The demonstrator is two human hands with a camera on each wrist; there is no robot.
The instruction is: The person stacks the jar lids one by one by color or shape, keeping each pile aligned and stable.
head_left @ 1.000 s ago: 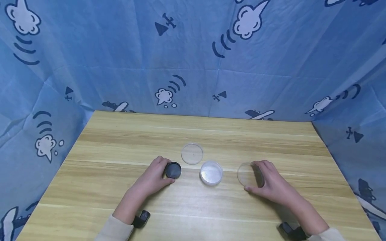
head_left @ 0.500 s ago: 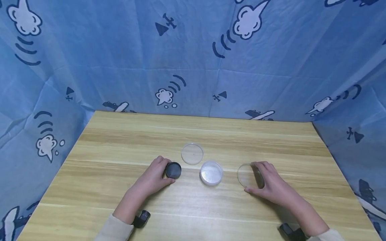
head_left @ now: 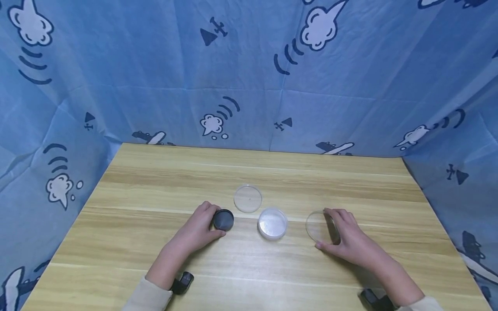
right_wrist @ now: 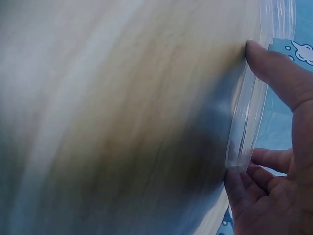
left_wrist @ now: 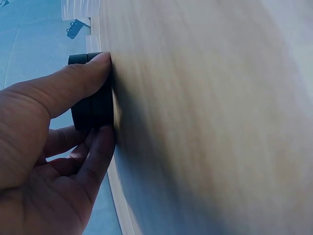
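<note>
On the left of the table group, my left hand [head_left: 197,229] grips a short black round container [head_left: 223,220] between thumb and fingers. The left wrist view shows a seam round the side of this black container [left_wrist: 93,107], which stands on the tabletop. Over to the right, my right hand [head_left: 353,238] holds a clear, shallow petri dish [head_left: 318,226] by its rim. Its thumb and fingers span opposite edges of the dish [right_wrist: 244,120] in the right wrist view, low at the table surface.
Between the hands stands a taller clear round dish [head_left: 272,223], whitish inside, possibly stacked. Behind it and slightly left lies a thin clear disc-like dish [head_left: 247,198]. The wooden table [head_left: 249,168] ends at a blue patterned curtain [head_left: 155,65] at the back and sides.
</note>
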